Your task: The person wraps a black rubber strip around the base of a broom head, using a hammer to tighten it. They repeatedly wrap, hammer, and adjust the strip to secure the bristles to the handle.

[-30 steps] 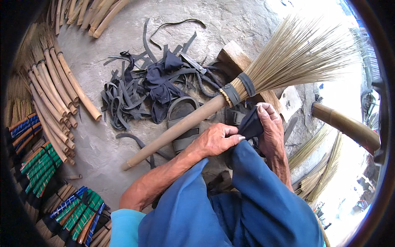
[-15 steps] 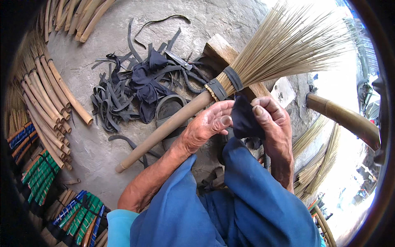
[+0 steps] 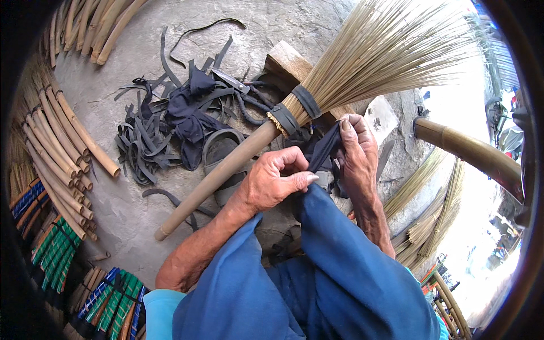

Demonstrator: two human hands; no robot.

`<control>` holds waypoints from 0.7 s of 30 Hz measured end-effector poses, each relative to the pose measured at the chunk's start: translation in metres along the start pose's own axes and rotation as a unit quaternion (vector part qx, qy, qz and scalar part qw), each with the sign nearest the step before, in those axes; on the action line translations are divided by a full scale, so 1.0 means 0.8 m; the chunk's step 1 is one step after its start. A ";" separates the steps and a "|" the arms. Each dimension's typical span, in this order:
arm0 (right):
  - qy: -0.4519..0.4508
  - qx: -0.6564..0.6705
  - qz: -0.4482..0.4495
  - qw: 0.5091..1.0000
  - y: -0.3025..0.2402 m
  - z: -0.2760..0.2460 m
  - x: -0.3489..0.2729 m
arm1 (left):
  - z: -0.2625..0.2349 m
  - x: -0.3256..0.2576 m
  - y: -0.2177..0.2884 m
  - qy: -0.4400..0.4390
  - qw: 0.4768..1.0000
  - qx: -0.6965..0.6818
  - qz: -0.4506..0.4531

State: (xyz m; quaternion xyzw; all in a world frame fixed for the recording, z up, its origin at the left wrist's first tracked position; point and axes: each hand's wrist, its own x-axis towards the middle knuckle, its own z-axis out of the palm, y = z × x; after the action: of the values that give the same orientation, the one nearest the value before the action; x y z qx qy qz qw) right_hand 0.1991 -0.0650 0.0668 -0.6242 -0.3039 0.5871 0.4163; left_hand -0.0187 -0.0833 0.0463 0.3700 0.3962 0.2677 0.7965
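The concrete floor (image 3: 136,221) carries everything, so I sit low with my blue-trousered knee (image 3: 351,272) raised as a rest for the work. Across it lies the broom (image 3: 317,102), bristles fanning to the far right, its bamboo handle (image 3: 215,175) slanting down to the near left; the slant brings the bound neck, with its two dark bands (image 3: 294,110), just beyond my fingers. Finished handles (image 3: 62,141) are stacked in an arc on the left, out of the way. The heap of dark rubber strips (image 3: 170,124) lies far of the handle, near enough to draw from. My right hand (image 3: 357,153) is closed around a dark rubber strip (image 3: 323,150), holding it taut just near of the neck. My left hand (image 3: 275,181) pinches the strip's lower end between thumb and fingers, against my knee.
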 end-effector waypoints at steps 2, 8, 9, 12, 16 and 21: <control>0.028 -0.004 -0.002 1.000 0.000 0.002 0.005 | 0.001 0.001 -0.002 -0.032 0.997 0.072 0.008; -0.022 0.010 -0.019 1.000 -0.021 -0.021 0.001 | 0.004 0.006 -0.006 0.018 0.995 0.096 0.019; -0.037 -0.042 -0.029 0.998 -0.029 -0.024 -0.003 | 0.005 0.008 -0.004 0.041 0.998 0.050 0.028; -0.071 -0.176 -0.068 0.979 -0.050 -0.019 -0.014 | 0.002 0.015 0.007 0.108 0.987 -0.036 0.114; -0.177 -0.272 -0.098 0.941 -0.093 -0.013 -0.033 | -0.016 0.021 0.029 0.107 0.977 0.013 0.185; -0.214 -0.332 -0.139 0.908 -0.100 -0.001 -0.027 | -0.017 0.017 0.032 -0.034 0.991 -0.120 0.045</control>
State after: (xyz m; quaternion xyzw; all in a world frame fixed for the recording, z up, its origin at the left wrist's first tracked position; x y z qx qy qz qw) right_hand 0.2057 -0.0461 0.1473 -0.5373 -0.6465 0.5082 0.1872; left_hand -0.0264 -0.0536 0.0554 0.2977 0.3170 0.3363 0.8353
